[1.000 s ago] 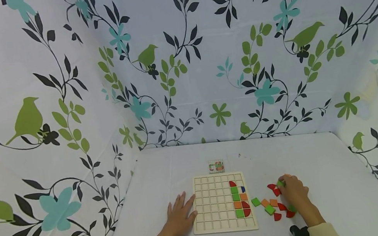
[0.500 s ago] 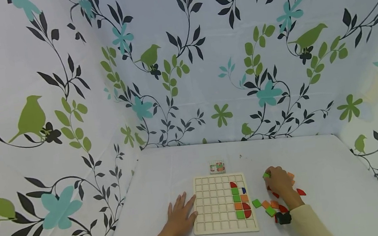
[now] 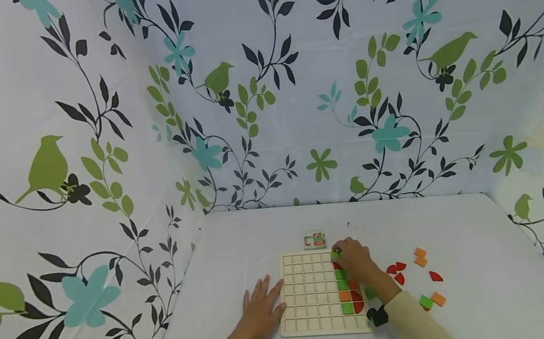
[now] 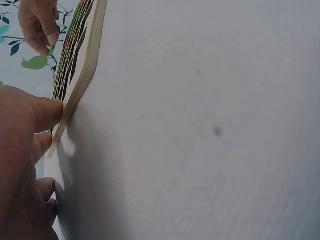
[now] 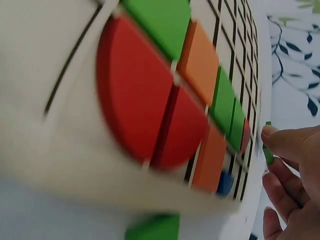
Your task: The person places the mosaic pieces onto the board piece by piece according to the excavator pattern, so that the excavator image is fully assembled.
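A wooden grid board point(image 3: 307, 305) lies flat on the white table. My right hand point(image 3: 358, 260) is over its far right part, pinching a green square tile point(image 5: 269, 150) between thumb and fingers. On the board's right side sit a red half-round of two quarter pieces point(image 5: 142, 95), orange squares point(image 5: 199, 62), green squares point(image 3: 348, 308) and a small blue piece point(image 5: 225, 182). My left hand point(image 3: 257, 315) rests with spread fingers at the board's left edge, its fingertips touching the rim.
Loose pieces lie right of the board: red quarter-rounds point(image 3: 436, 276), orange squares point(image 3: 420, 252) and a green square point(image 3: 425, 302). A small picture card point(image 3: 314, 239) lies behind the board. Patterned cloth point(image 3: 255, 110) hangs at the back and sides.
My right hand has moved left from the loose pieces to the board's far right corner, carrying the green square tile. My left hand has stayed at the board's left edge.
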`<state>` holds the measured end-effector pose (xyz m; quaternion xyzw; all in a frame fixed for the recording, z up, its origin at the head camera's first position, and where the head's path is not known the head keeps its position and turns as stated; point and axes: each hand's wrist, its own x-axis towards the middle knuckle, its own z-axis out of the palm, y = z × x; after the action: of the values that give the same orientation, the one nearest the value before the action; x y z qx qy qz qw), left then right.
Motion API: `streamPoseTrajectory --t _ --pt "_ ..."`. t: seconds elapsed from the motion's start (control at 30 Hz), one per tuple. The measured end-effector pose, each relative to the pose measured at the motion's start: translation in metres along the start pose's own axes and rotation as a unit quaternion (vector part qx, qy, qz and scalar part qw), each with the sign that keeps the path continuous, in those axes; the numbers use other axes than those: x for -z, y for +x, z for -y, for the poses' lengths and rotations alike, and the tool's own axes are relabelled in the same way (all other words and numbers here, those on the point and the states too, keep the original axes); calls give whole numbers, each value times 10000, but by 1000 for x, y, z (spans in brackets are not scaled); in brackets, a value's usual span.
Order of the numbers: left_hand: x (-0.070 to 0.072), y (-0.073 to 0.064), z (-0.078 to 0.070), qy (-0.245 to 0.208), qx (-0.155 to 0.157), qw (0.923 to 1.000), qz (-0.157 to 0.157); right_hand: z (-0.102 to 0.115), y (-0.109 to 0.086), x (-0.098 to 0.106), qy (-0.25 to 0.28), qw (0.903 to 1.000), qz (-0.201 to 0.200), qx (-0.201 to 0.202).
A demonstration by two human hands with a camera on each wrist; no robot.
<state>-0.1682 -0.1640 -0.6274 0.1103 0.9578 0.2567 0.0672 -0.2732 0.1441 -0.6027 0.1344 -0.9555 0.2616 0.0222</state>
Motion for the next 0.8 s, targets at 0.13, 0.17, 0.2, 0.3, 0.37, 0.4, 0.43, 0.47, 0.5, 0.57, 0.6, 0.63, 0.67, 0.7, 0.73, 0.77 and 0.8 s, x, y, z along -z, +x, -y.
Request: streamPoseTrajectory --t 0.13,0.17,0.2,0.3,0.37,0.4,0.43,0.47,0.5,0.57,0.6,0.63,0.67,0.7,0.73,0.77,0.8 --pt "1 -1 -2 -9 13 10000 5 11 1 -7 103 9985 214 502" --pt "2 -1 -3 -47 19 10000 19 13 1 -7 64 9981 257 559" --pt "2 -1 -3 -87 17 10000 25 15 0 -7 13 9977 298 604" --pt "4 -2 -4 -145 16 9999 58 19 -2 -7 -128 9972 350 649" --pt "4 -2 -4 -137 40 9999 70 20 -3 -7 -209 9968 371 671" --pt "4 -2 -4 -106 43 9999 68 20 -3 -7 -234 9965 374 709" --pt "4 -2 -4 -86 45 9999 60 20 -3 -6 -266 9961 372 753" --pt "4 -2 -4 -82 44 9999 46 20 -3 -6 -309 9956 371 805" --pt "4 -2 -3 -56 39 10000 34 20 -4 -5 -367 9949 366 860" --pt "4 -2 -3 -52 20 10000 6 19 -4 -4 -500 9935 376 947" --pt "4 -2 -3 -57 9 10000 -9 19 -4 -3 -557 9929 376 978" --pt "3 -2 -2 -60 2 10000 -27 19 -4 -3 -620 9923 383 999" --pt "3 -2 -2 -76 -6 10000 -29 19 -5 -3 -668 9919 393 1005" --pt "3 -2 -2 -80 -12 10000 -38 19 -5 -2 -712 9915 409 1009" --pt "2 -2 -2 -83 -7 10000 -41 20 -5 -2 -738 9913 408 1010" --pt "2 -2 -2 -96 -10 9999 -48 20 -6 -2 -757 9912 420 1003" --pt "2 -2 -2 -90 8 10000 -34 19 -6 -3 -769 9914 418 976"
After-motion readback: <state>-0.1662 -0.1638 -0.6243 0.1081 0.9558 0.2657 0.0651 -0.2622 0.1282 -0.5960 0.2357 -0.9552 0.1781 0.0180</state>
